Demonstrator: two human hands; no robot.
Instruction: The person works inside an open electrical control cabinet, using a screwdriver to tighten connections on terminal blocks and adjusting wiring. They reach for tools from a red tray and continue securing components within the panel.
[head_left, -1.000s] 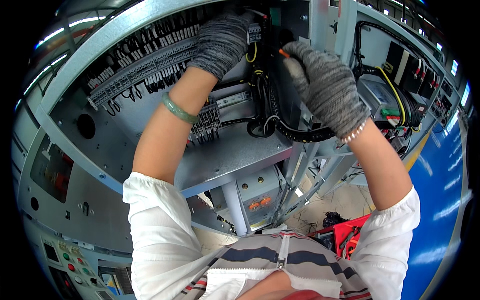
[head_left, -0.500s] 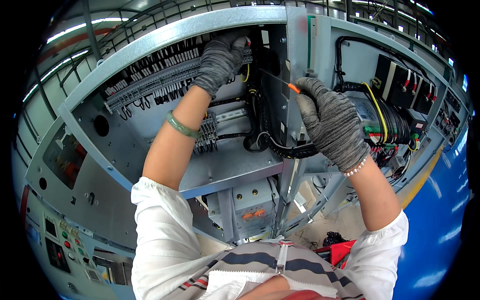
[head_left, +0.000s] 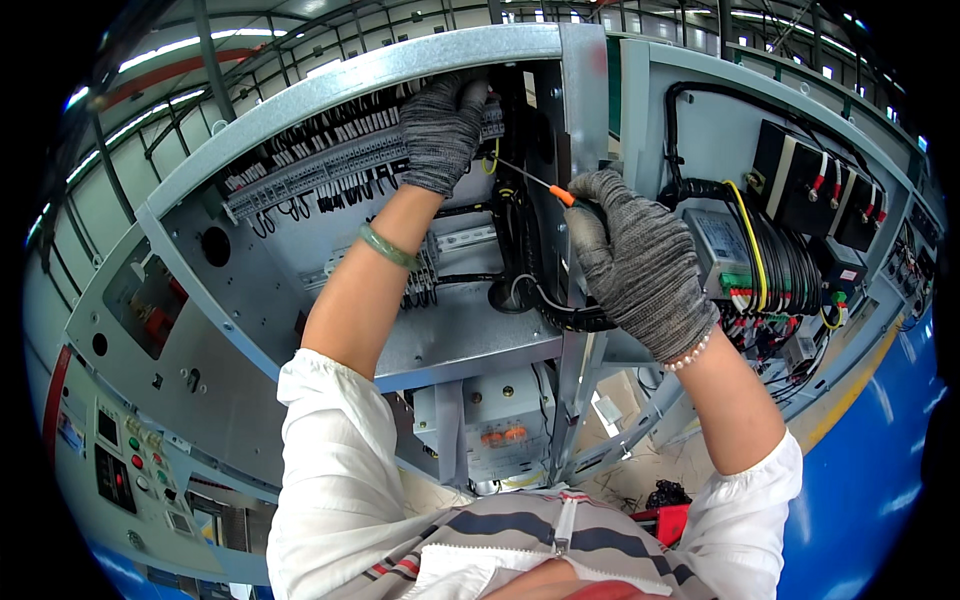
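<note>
My right hand [head_left: 645, 268], in a grey knit glove, is closed around a screwdriver [head_left: 562, 195] with an orange-tipped handle. Its thin shaft points up and left, toward the right end of a terminal strip [head_left: 318, 172] inside the grey metal cabinet [head_left: 420, 48]. At that same end of the strip, my gloved left hand [head_left: 438, 138] reaches up with its fingers bent together. Its fingertips are in shadow, and whatever they hold is hidden. Many short wires with white sleeves line the strip. A yellow wire [head_left: 490, 160] hangs just below the left hand.
A thick black cable bundle [head_left: 515, 215] runs down the cabinet's right side. On the open door at right are a black component block [head_left: 815, 185] and coiled black wires [head_left: 785, 265]. A control panel [head_left: 130, 470] stands lower left, and a red container [head_left: 668, 522] sits low behind my right arm.
My right hand has moved slightly left, and the screwdriver's tip has come closer to the terminal strip. My left hand stays at the strip's right end. The view has shifted a little.
</note>
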